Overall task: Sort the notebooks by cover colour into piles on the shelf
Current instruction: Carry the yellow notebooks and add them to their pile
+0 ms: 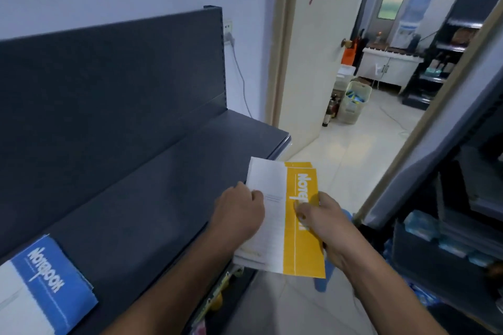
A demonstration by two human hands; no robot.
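A stack of yellow-and-white notebooks [288,215] is held flat in front of me, just past the front edge of the dark grey shelf [152,198]. My left hand [239,211] grips the stack's white left side, thumb on top. My right hand [324,221] holds the yellow right side, fingers over the printed "Notebook" word. A pile of blue-and-white notebooks [46,283] lies on the shelf at the lower left. How many notebooks are in my hands I cannot tell.
The shelf's dark back panel [109,84] rises on the left. An open doorway [367,90] leads to a tiled room with a bin [353,100] and bottles on the floor. Another dark rack [449,239] with blue packets stands on the right. A blue stool [322,284] is below my hands.
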